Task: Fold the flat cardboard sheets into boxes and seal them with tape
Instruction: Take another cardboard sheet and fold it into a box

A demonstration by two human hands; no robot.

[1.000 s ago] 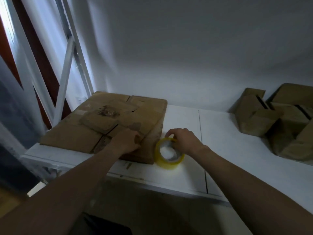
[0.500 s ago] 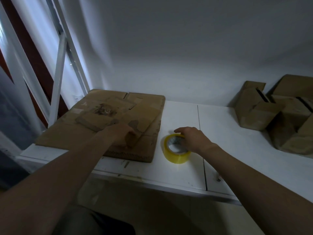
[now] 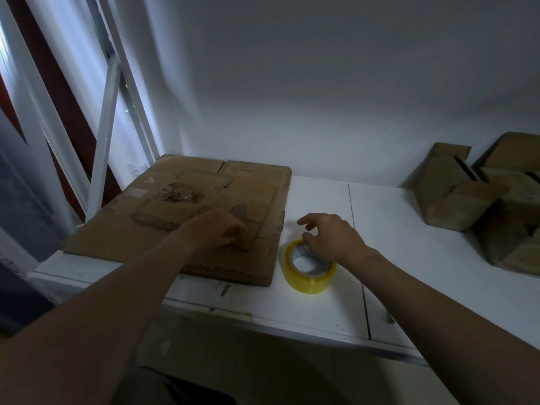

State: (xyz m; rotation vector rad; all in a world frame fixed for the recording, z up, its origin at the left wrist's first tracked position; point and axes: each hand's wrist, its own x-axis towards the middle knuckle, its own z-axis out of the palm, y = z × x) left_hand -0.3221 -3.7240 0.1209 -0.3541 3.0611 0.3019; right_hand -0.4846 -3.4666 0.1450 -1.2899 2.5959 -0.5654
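Where the white table (image 3: 409,258) reaches its left end, the stack of flat cardboard sheets (image 3: 122,232) lies flat, with its far edge close to the wall (image 3: 321,83) and its left side next to the white window frame (image 3: 102,141). A smaller top sheet (image 3: 251,206) rests on the stack, towards its right side. The left hand (image 3: 216,232) lies on this top sheet at its near right corner, with the fingers curled tight around the corner edge and gripping it. The yellow tape roll (image 3: 309,283) lies flat on the table just beside the right edge of the stack, apart from it, with its open core facing up. The right hand (image 3: 330,238) is above the far rim of the roll, palm down, with the fingers loosely spread and the forefinger extended towards the stack. Contact between the fingertips and the roll cannot be determined; no finger is wrapped around it. Well apart, at the right end of the table, several folded cardboard boxes (image 3: 450,200) stand grouped against the wall, touching one another.
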